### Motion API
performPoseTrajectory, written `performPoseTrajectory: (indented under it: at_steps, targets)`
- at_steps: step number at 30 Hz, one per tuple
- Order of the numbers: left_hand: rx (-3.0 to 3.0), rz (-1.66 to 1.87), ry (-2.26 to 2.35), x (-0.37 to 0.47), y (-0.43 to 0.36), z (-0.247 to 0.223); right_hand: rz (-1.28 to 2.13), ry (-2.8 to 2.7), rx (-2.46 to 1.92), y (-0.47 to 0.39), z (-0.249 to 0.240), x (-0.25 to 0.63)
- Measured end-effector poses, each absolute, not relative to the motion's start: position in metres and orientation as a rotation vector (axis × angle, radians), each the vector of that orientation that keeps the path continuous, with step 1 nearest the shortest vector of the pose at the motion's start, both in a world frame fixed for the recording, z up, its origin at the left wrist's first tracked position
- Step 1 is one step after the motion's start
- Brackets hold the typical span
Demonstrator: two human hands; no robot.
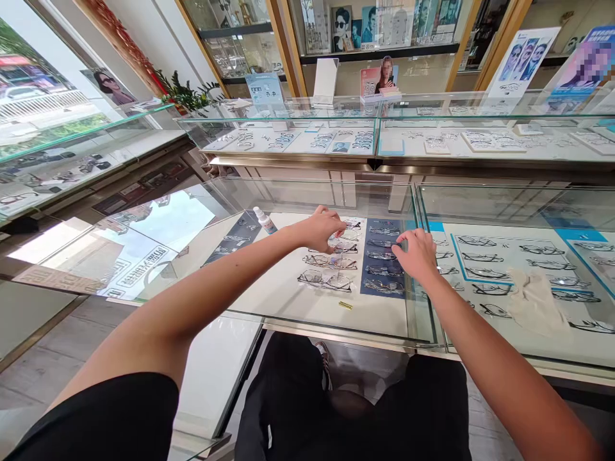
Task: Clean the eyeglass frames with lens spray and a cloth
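Curving with a gap between thumb and fingers, the left hand (325, 230) nears thin-rimmed glasses (331, 262), long axes nine-to-three; the right hand (419, 253), grip unclear, is at the flat navy panel's (373, 227) three o'clock.

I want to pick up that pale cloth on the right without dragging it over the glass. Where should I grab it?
I'd pinch a raised fold near the middle of the pale cloth, coming from above with the right hand, the nearer one. It lies loosely rumpled on the glass, so a fold should pinch more easily than its flatter edges.
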State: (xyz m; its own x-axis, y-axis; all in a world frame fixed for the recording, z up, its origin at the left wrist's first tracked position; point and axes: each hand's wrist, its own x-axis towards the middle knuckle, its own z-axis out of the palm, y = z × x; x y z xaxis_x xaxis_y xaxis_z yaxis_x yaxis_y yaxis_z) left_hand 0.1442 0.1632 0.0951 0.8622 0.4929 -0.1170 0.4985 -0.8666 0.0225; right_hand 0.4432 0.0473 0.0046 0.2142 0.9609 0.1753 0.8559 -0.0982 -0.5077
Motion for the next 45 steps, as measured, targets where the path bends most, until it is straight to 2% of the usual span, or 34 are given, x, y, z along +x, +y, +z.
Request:
performPoseTrajectory:
  at_steps: [21, 45]
  targets:
    - [2.987, 0.014, 0.655, 0.143, 0.151, 0.094, 0.281, -1.676, -2.019, 0.046, 0.014, 0.437]
    - [3.0, 0.021, 0.701, 0.137, 0.153, 0.095, 0.287, -1.687, -2.019, 0.046, 0.013, 0.438]
